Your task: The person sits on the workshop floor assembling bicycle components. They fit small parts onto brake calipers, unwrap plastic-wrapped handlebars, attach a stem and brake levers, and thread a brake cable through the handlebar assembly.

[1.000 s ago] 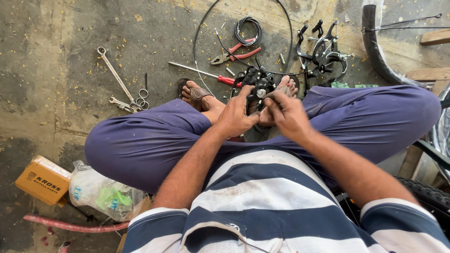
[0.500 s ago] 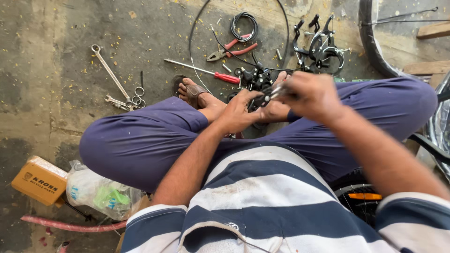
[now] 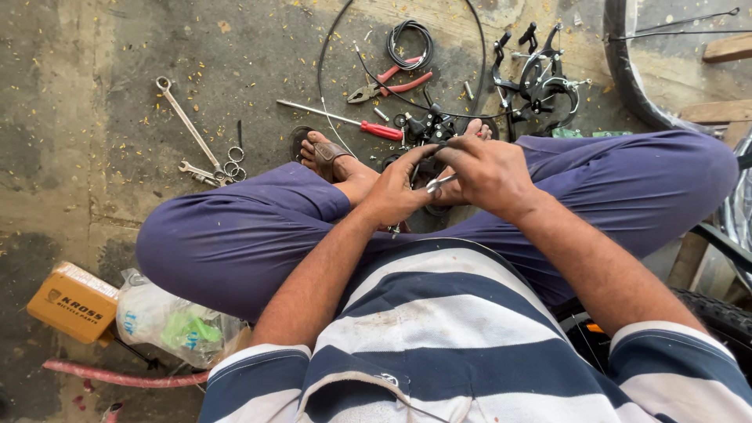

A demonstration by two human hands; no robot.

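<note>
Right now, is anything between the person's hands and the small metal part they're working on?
Nothing visible: the left hand and right hand both already touch the small metal part, held above the crossed legs.

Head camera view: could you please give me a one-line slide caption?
Seated cross-legged on concrete, left hand and right hand hold a small metal part above scattered tools.

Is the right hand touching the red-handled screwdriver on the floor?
Apart. Head view: right hand is over the lap, screwdriver lies on floor beyond, bare concrete between.

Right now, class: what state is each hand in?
Left hand: closed, steadying the dark bicycle part.
Right hand: closed on a small silver tool.
</note>
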